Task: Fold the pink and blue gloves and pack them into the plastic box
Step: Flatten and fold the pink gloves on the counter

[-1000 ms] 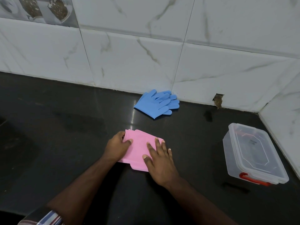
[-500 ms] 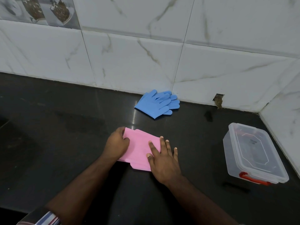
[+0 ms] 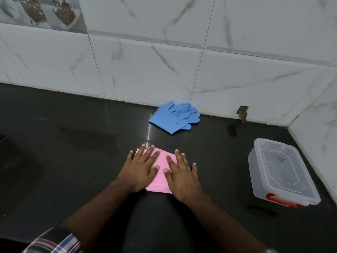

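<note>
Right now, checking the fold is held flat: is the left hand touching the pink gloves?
Touching. The head view shows the left hand lying flat on the folded pink gloves.

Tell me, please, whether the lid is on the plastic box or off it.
On. The clear lid sits flat across the top of the plastic box, its red handle at the near end. No gloves show inside.

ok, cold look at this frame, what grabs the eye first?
Both hands pressed flat on the folded pink gloves at centre: left hand, right hand. Behind them, the blue gloves lie unfolded against the tiled wall. The plastic box, lid on, sits at the right.
</note>
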Motion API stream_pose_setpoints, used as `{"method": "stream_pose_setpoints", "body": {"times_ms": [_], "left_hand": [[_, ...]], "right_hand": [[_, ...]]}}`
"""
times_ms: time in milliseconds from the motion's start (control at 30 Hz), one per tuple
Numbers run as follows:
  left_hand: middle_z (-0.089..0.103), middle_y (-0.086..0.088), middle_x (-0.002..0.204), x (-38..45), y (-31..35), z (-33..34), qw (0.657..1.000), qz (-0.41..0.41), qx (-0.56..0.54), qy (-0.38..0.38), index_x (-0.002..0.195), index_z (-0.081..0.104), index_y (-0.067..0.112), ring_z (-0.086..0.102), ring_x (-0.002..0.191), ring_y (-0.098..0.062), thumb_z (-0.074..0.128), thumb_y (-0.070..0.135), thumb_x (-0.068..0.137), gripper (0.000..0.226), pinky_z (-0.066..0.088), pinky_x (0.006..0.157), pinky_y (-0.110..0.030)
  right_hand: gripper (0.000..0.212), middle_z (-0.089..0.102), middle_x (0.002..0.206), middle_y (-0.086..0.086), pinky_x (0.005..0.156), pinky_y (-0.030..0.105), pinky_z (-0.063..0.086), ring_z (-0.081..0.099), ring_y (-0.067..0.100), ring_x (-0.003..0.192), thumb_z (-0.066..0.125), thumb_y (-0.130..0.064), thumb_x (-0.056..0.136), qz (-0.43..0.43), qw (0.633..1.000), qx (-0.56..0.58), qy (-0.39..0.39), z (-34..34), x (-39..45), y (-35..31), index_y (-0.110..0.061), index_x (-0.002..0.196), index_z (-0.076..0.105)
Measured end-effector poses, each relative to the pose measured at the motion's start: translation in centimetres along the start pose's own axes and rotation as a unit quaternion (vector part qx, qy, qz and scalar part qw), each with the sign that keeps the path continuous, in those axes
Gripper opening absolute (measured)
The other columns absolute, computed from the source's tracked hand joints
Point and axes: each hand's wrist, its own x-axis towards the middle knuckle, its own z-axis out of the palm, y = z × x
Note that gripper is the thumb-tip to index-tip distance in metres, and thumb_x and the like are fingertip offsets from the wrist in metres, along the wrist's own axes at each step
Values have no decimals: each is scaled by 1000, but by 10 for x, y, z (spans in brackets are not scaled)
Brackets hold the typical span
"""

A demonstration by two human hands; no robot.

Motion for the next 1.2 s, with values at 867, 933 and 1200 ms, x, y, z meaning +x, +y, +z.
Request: {"method": "stream_pose_setpoints", "body": {"times_ms": [867,933,1200], "left_hand": [[-18,6,167,7,0,-8,997,-24,29,-69,155,-17,40,-12,155,-20,12,67,96,70,0,121,-60],[-17,6,167,9,6,-21,995,-34,48,-81,156,-15,40,-13,154,-21,20,67,98,73,-4,120,-64],[29,-1,164,25,113,-41,983,6,-144,115,156,29,21,20,153,-19,46,29,103,57,18,123,-44]], "right_hand": [[60,-11,165,1,116,66,-2,-10,25,152,15,-53,101,-23,998,-55,-31,6,0,2,-30,156,4],[60,-9,165,2,116,66,0,-9,25,152,17,-51,102,-33,998,-54,-27,-2,-4,4,-28,156,7],[61,9,165,3,122,52,9,4,20,153,42,-28,99,-27,999,-8,39,-66,-39,54,-20,155,19]]}}
